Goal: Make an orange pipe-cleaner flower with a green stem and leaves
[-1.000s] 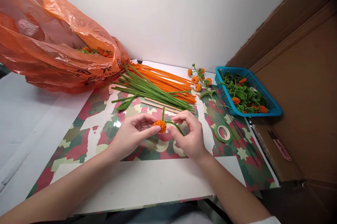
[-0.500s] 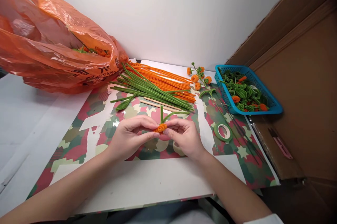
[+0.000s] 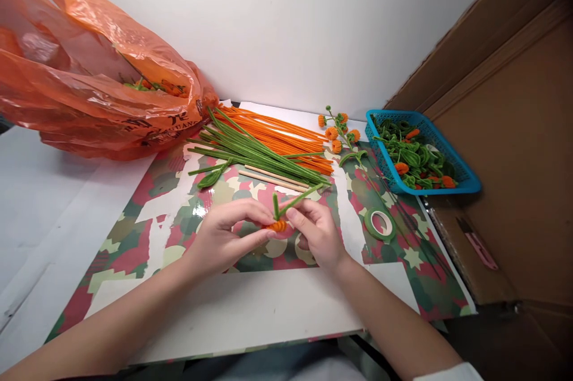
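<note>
Between finger and thumb, my left hand (image 3: 228, 229) pinches a small coiled orange pipe-cleaner flower (image 3: 278, 226) just above the front of the table. Two green pipe-cleaner ends rise from its top: a short upright one and a longer green pipe cleaner (image 3: 304, 195) slanting up to the right. My right hand (image 3: 317, 232) is closed on the lower part of that longer one, close beside the flower. Beyond my hands lie a pile of green pipe cleaners (image 3: 268, 157), several orange pipe cleaners (image 3: 286, 133) and wooden sticks (image 3: 273, 180).
An orange plastic bag (image 3: 111, 88) stands at the left. On the right are a blue basket (image 3: 470, 184) of leaves and flowers, green tape (image 3: 379, 224) and a pink cutter (image 3: 478, 246). A finished flower stem (image 3: 340, 130) lies at the back; a green leaf (image 3: 212, 177) lies nearer.
My right fingers have shifted from the orange flower to the longer green pipe cleaner, which now runs straighter up to the right. The flower has tipped and sits slightly lower in my left hand.
</note>
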`<state>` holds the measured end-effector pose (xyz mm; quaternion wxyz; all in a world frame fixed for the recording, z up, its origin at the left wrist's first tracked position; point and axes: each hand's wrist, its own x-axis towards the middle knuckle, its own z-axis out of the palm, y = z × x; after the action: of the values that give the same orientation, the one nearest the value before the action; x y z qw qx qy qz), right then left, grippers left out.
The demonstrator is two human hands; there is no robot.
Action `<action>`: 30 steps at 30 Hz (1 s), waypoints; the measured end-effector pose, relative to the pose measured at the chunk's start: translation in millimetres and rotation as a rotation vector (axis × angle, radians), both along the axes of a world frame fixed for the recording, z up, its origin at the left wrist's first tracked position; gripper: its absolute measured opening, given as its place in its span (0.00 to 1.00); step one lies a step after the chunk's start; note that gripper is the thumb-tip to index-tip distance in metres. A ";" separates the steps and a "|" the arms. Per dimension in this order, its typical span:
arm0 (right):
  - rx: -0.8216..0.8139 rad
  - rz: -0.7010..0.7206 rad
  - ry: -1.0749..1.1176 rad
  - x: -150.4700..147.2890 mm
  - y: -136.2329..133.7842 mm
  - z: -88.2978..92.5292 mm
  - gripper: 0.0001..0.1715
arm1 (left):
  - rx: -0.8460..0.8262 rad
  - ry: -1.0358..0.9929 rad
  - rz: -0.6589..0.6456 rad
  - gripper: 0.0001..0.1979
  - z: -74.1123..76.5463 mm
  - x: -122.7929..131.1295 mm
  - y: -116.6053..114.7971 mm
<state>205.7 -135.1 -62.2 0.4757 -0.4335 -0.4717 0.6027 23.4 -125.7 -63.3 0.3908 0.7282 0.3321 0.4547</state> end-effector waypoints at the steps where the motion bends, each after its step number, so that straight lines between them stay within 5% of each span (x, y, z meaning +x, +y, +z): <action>1: -0.025 0.005 0.018 0.1 0.8 0.2 0.16 | 0.026 0.008 -0.038 0.03 -0.2 -0.1 0.2; 5: 0.065 -0.039 -0.017 -1.4 0.6 -1.5 0.13 | -0.075 0.026 -0.062 0.03 -1.8 0.3 -1.6; 9: 0.329 -0.098 -0.194 -3.3 -1.9 -5.4 0.05 | -0.358 -0.042 -0.020 0.05 -5.6 2.3 -2.7; 13: 0.543 -0.081 -0.301 -2.5 -2.1 -7.6 0.07 | -0.527 -0.102 -0.026 0.08 -5.0 5.0 0.0; 25: 0.814 0.032 -0.381 1.4 -0.6 -6.7 0.07 | -0.714 -0.218 0.058 0.13 -4.2 7.7 0.3; 30: 0.851 -0.034 -0.439 3.7 -0.5 -10.8 0.10 | -0.872 -0.274 -0.052 0.15 -9.6 6.3 0.8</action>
<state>209.4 -135.6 -72.9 0.5101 -0.3248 -0.7587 0.2423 29.7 -124.9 -72.9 0.7125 0.4367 0.4193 0.3546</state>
